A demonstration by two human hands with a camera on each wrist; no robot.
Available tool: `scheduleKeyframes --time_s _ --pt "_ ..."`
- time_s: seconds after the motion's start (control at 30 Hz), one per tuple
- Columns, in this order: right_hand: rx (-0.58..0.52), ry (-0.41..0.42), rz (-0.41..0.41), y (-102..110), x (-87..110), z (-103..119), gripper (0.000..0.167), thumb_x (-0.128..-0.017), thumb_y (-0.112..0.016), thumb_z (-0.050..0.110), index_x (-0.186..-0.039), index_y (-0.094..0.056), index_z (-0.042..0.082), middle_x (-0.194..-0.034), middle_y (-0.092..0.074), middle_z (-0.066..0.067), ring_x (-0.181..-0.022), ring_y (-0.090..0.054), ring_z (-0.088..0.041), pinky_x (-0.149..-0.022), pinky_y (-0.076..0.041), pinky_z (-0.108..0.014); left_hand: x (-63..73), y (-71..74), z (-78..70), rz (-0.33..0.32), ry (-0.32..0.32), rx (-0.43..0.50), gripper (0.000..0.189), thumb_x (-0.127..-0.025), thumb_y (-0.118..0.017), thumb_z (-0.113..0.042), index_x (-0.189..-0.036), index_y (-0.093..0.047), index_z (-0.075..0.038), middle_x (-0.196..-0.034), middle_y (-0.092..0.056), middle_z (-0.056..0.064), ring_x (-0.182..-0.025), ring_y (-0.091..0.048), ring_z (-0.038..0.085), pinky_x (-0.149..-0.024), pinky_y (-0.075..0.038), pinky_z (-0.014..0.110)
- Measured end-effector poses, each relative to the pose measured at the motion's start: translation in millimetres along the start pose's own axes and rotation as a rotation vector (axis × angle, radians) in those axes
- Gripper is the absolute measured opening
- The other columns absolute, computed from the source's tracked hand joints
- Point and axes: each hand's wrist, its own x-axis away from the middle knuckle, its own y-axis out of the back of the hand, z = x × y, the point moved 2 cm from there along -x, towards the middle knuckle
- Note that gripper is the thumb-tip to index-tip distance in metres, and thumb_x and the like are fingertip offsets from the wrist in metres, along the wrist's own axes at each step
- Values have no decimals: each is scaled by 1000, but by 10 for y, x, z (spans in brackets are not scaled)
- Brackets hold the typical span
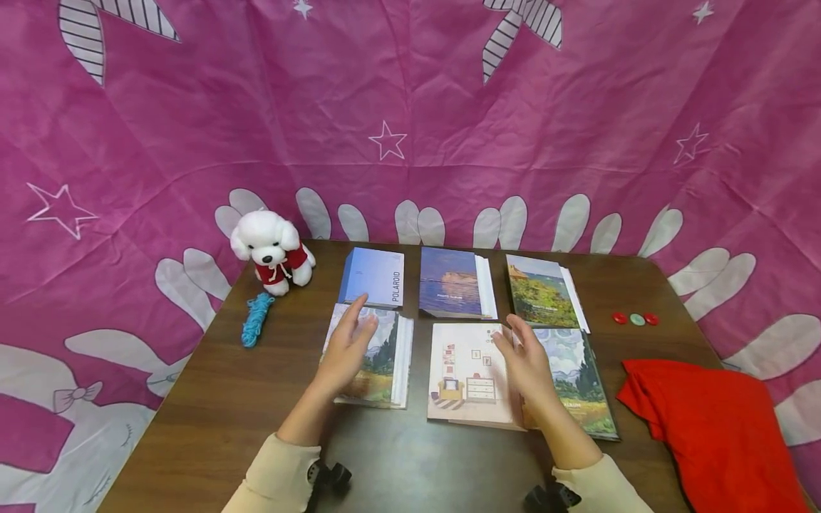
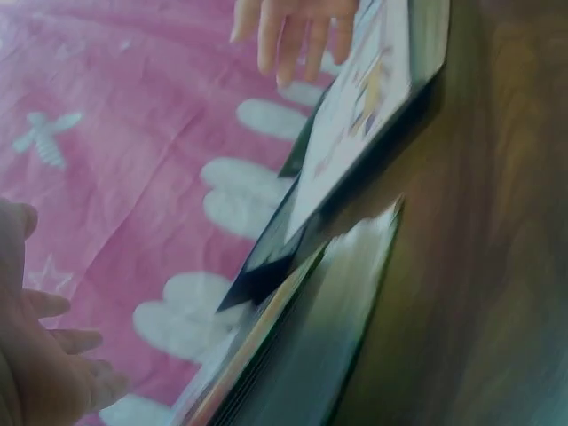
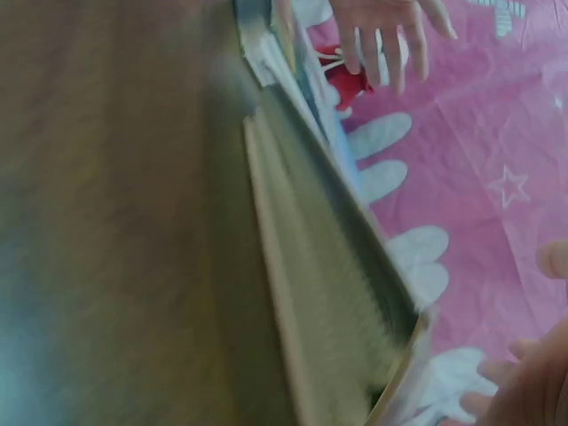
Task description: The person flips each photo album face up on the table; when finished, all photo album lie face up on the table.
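Note:
Above the front-left photo album (image 1: 385,356) with a painted landscape cover hovers my left hand (image 1: 347,345), its fingers extended and nothing held. My right hand (image 1: 531,363), likewise spread and holding nothing, is over the right edge of a pale album (image 1: 471,377) with a drawn room on its cover. Partly behind that hand lies another landscape-covered album (image 1: 577,385). In the left wrist view, a gap shows between the left hand (image 2: 53,346) and the albums. The right wrist view shows the right hand (image 3: 532,382) at the lower right, beside an album's page edges (image 3: 311,266).
The back row holds a blue POLAROID album (image 1: 375,274), a sea-picture album (image 1: 449,281) and a green landscape album (image 1: 539,288). A white plush dog (image 1: 266,239) and blue cord bundle (image 1: 256,320) sit left. Red cloth (image 1: 712,427) and small discs (image 1: 637,320) lie right on the table (image 1: 224,413).

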Motion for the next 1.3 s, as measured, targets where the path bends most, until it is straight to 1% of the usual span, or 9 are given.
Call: scheduleKeyframes --time_s 0.1,0.27,0.33,0.47,0.57,0.67,0.93,1.07,1.3 --pt "-27 -70 -28 58 32 -83 61 -105 -57 33 -156 -35 8 -164 -27 -14 -151 -23 -35 -121 -23 -51 56 -259 -30 53 0 17 58 -106 -52 -35 -157 -36 -13 -163 -30 15 -143 -36 46 -115 -31 58" --pt "-199 -80 -21 -49 62 -169 55 -106 -55 20 -154 -36 0 -163 -29 -17 -152 -23 -31 -123 -21 -45 254 -785 -51 346 33 -23 66 -105 -50 -44 -159 -33 -11 -166 -23 15 -150 -25 39 -118 -21 62" --pt "-258 -56 -29 -112 69 -185 54 -106 -54 15 -153 -35 -3 -163 -30 -18 -152 -22 -30 -124 -18 -43 319 -923 -48 419 48 -44 69 -104 -49 -46 -159 -31 -9 -167 -18 17 -152 -19 38 -119 -17 62" --pt "-279 -24 -49 -199 82 -224 56 -104 -56 11 -154 -35 -3 -163 -29 -19 -152 -21 -30 -124 -17 -43 339 -1000 -33 359 88 -5 68 -103 -53 -42 -157 -35 -5 -166 -18 20 -152 -19 40 -120 -16 61" --pt "-295 4 -14 -226 68 -257 56 -104 -56 9 -153 -34 -4 -163 -28 -18 -153 -20 -29 -124 -17 -42 318 -972 -17 305 113 47 67 -103 -55 -37 -155 -36 -1 -166 -18 21 -151 -19 40 -121 -15 57" --pt "-305 34 36 -241 55 -264 55 -104 -55 8 -153 -34 -5 -163 -28 -18 -153 -20 -29 -124 -18 -42 322 -953 1 297 130 84 67 -103 -57 -35 -155 -35 1 -166 -17 21 -151 -19 40 -121 -16 55" --pt "-120 -79 -14 -295 186 -249 62 -102 -63 26 -154 -37 3 -164 -28 -18 -152 -21 -34 -123 -17 -49 386 -1054 74 228 124 134 69 -102 -59 -32 -155 -33 4 -166 -13 23 -152 -14 43 -122 -12 55" --pt "-91 -73 -28 -360 219 -211 62 -100 -65 27 -151 -41 1 -165 -22 -18 -153 -16 -35 -124 -13 -50 415 -1099 68 169 113 118 70 -100 -61 -32 -154 -34 4 -165 -14 25 -152 -13 44 -121 -9 59" --pt "-227 -106 -68 -296 179 -162 51 -106 -53 27 -149 -44 0 -160 -34 -18 -151 -24 -33 -122 -21 -48 376 -1253 59 177 97 105 66 -98 -61 -33 -154 -41 -3 -165 -20 21 -153 -10 40 -121 -7 61"
